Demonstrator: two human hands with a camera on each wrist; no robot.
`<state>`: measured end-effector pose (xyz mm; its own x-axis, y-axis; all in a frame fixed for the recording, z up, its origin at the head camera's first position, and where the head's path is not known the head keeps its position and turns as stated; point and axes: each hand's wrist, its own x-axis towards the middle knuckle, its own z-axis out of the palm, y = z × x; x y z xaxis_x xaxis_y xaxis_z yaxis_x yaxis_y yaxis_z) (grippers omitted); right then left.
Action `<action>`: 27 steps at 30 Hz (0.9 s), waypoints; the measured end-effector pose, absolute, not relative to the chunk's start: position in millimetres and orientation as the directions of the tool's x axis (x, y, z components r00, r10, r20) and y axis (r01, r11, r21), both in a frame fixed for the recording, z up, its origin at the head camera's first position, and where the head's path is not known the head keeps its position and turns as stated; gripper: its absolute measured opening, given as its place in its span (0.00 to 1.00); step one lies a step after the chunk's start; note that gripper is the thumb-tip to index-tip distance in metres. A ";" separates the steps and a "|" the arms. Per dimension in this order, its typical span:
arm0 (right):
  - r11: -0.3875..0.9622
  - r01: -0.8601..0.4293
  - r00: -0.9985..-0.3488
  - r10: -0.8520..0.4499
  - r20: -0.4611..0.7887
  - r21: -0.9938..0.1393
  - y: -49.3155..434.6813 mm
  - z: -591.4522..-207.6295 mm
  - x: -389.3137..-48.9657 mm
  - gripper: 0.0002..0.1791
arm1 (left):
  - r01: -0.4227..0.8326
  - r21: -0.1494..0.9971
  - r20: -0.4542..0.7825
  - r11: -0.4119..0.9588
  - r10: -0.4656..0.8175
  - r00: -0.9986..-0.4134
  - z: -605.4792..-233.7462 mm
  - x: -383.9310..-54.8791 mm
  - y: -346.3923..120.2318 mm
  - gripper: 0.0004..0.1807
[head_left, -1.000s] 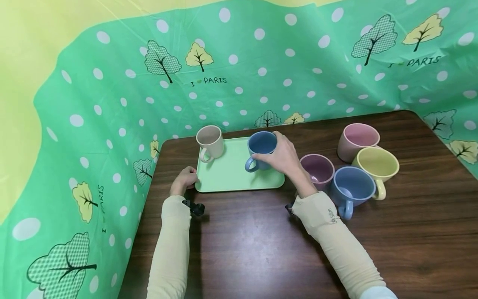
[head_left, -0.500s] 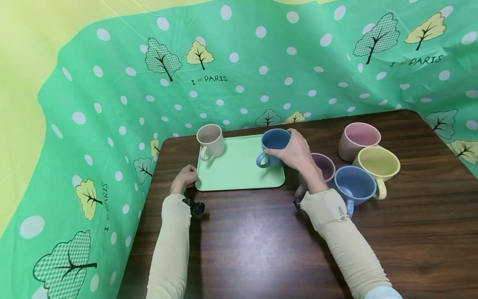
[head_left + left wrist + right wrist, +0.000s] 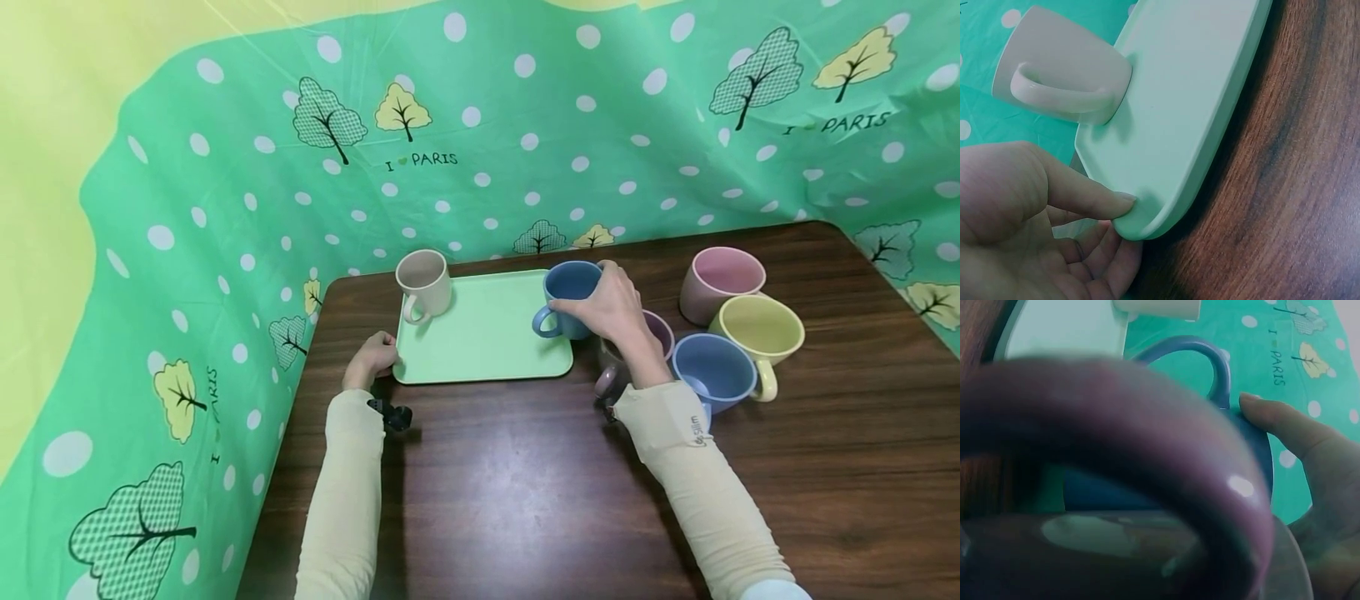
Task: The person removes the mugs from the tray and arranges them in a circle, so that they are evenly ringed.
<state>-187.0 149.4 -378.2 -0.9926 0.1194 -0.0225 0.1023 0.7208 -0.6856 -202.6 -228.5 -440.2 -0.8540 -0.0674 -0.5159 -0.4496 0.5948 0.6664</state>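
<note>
My left hand [image 3: 369,360] pinches the near left corner of a light green tray [image 3: 487,333]. The left wrist view has the thumb on top of the tray's rim and the other fingers below. A beige mug [image 3: 425,287] stands upright at the tray's far left corner. My right hand [image 3: 611,308] grips a dark blue mug [image 3: 572,282] by its rim and side, thumb beside the handle. This mug is upright and overlaps the tray's right edge in the head view. A purple mug [image 3: 659,332], partly hidden by my right wrist, sits just right of it; its handle [image 3: 1147,419] blurs across the right wrist view.
Right of the purple mug stand a lighter blue mug [image 3: 712,371], a yellow mug [image 3: 759,325] and a pink mug [image 3: 723,279], close together. All are on a dark wooden table [image 3: 487,483]. A green patterned cloth [image 3: 480,208] hangs behind and left of it.
My right hand has carried the dark blue mug to the right, from over the tray to its right edge. My left hand stays at the tray's corner; the beige mug has not moved.
</note>
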 end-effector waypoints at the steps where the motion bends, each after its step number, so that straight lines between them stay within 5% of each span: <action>1: 0.725 0.109 -0.991 0.129 -0.021 -0.680 150.3 -378.2 -186.8 0.59 | -0.450 0.666 -0.516 0.595 -0.068 -0.854 -440.4 -202.5 -228.3 0.12; 14: 0.736 0.225 -0.970 0.231 -0.076 -0.638 161.5 -380.5 -183.3 0.63 | -0.463 0.654 -0.534 0.599 -0.069 -0.843 -439.5 -202.6 -228.1 0.16; 27: 0.779 0.194 -0.976 0.214 -0.038 -0.597 162.9 -388.1 -183.6 0.61 | -0.467 0.657 -0.538 0.592 -0.067 -0.840 -441.5 -204.1 -229.3 0.14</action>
